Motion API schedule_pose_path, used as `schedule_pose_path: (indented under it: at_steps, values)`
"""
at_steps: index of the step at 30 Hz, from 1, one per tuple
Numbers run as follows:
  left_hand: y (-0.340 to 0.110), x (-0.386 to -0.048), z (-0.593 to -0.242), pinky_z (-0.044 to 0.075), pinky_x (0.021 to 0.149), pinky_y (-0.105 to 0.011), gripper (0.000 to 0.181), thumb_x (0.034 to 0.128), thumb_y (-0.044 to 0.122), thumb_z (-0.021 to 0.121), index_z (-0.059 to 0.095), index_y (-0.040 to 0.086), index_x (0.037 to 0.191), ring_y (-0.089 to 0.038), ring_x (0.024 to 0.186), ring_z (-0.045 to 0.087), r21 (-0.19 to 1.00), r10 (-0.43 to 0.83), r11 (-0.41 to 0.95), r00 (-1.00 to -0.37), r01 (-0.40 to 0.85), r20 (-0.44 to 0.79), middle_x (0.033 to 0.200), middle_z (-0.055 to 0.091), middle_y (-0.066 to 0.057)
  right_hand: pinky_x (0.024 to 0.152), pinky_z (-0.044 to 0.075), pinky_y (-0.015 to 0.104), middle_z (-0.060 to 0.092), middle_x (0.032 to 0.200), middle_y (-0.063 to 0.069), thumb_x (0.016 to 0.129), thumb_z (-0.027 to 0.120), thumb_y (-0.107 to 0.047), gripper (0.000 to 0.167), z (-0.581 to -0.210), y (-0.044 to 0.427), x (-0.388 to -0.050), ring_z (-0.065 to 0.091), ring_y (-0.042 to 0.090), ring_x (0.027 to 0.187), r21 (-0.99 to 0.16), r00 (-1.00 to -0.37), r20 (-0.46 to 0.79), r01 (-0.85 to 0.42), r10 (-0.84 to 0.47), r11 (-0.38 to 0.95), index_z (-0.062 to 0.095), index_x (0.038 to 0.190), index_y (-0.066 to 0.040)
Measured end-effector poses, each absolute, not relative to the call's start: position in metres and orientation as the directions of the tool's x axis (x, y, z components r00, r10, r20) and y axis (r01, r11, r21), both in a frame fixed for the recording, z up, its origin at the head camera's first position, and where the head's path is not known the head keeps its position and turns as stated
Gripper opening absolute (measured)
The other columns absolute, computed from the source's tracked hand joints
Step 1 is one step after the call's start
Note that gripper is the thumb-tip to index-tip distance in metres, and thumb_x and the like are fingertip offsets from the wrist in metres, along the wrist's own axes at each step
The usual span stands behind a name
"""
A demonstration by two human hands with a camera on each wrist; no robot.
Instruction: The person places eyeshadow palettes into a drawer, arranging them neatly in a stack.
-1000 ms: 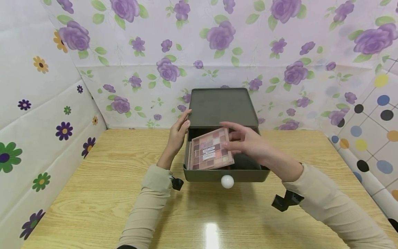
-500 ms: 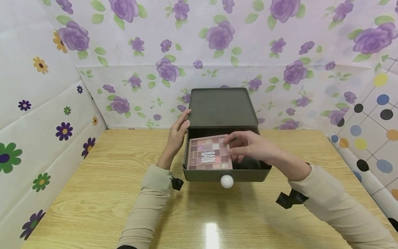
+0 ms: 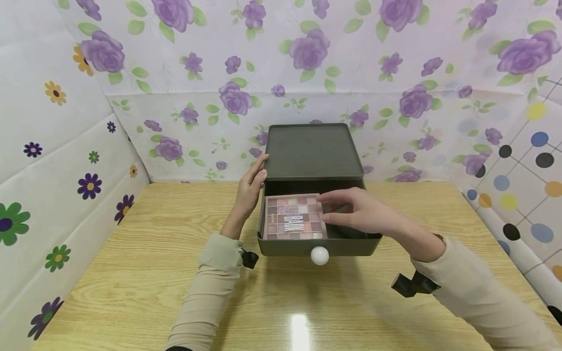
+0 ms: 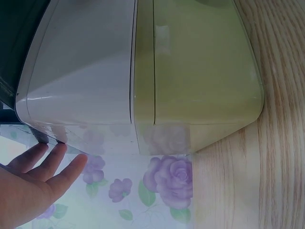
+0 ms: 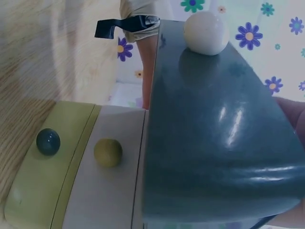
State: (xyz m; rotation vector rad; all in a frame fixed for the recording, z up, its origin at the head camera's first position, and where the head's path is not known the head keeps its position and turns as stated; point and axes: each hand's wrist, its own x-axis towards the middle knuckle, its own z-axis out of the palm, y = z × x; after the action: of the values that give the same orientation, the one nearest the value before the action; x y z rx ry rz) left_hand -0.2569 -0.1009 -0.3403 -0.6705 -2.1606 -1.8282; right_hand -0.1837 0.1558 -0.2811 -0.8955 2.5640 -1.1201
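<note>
A pink eyeshadow palette [image 3: 295,218] with white lettering lies flat in the left part of the pulled-out dark green drawer [image 3: 342,247]. At its right edge is my right hand [image 3: 357,209], fingertips touching or just beside the palette, thumb apart from the index finger. My left hand [image 3: 250,190] rests its fingers against the left side of the drawer cabinet [image 3: 312,151]. The left wrist view shows the left hand's straight fingers [image 4: 62,171] by the cabinet's side. Only a sliver of the right hand [image 5: 296,114] appears behind the drawer in the right wrist view.
A white knob [image 3: 320,255] sticks out from the drawer front. Below are a white drawer with a yellow knob [image 5: 108,152] and a yellow-green drawer with a dark knob [image 5: 48,141]. The cabinet stands on a wooden table [image 3: 153,273] before a flowered cloth [image 3: 184,63].
The palette has gone from tilted to lying flat in the drawer. My right hand has lowered with it and loosened at its right edge. My left hand has stayed put.
</note>
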Motion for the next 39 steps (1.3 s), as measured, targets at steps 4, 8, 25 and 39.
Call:
schedule_pose_path:
  at_steps: [4, 8, 25, 39]
  values:
    - [-0.101, -0.256, -0.34, 0.037, 0.092, -0.053, 0.048, 0.0939, 0.016, 0.036, 0.035, 0.0, 0.139, -0.03, 0.133, 0.026, 0.865, 0.192, 0.117, -0.865, 0.488, 0.463, 0.146, 0.024, -0.018, 0.077, 0.047, 0.036, 0.062, 0.107, 0.012, 0.086, 0.063, -0.014, 0.04, -0.282, 0.159, -0.175, 0.059, 0.021, 0.095, -0.727, -0.814, 0.15, -0.475, -0.56, 0.496, 0.056, 0.121, 0.002]
    - [-0.101, -0.256, -0.34, 0.037, 0.092, -0.053, 0.048, 0.0938, 0.016, 0.036, 0.035, 0.0, 0.139, -0.03, 0.132, 0.026, 0.862, 0.191, 0.118, -0.863, 0.493, 0.467, 0.146, 0.025, -0.017, 0.067, 0.047, 0.029, 0.062, 0.095, 0.005, 0.084, 0.065, -0.015, 0.036, -0.28, 0.161, -0.161, 0.057, 0.015, 0.081, -0.712, -0.832, 0.229, -0.497, -0.505, 0.496, 0.06, 0.117, -0.003]
    - [-0.101, -0.26, -0.343, 0.037, 0.091, -0.053, 0.048, 0.0933, 0.015, 0.036, 0.035, 0.0, 0.139, -0.029, 0.132, 0.027, 0.866, 0.185, 0.113, -0.866, 0.488, 0.464, 0.147, 0.025, -0.016, 0.047, 0.044, 0.017, 0.063, 0.067, -0.011, 0.072, 0.074, -0.007, 0.026, -0.302, 0.158, -0.109, 0.054, -0.002, 0.052, -0.577, -0.717, 0.547, -0.697, -0.433, 0.426, 0.069, 0.098, -0.007]
    - [-0.104, -0.277, -0.361, 0.038, 0.09, -0.054, 0.051, 0.0928, 0.028, 0.039, 0.038, 0.009, 0.14, -0.023, 0.132, 0.028, 0.854, 0.177, 0.094, -0.852, 0.512, 0.492, 0.147, 0.027, -0.012, 0.047, 0.043, 0.012, 0.068, 0.071, 0.003, 0.063, 0.079, -0.001, 0.034, -0.344, 0.142, -0.102, 0.058, 0.0, 0.056, -0.526, -0.623, 0.673, -0.782, -0.399, 0.334, 0.07, 0.096, -0.001]
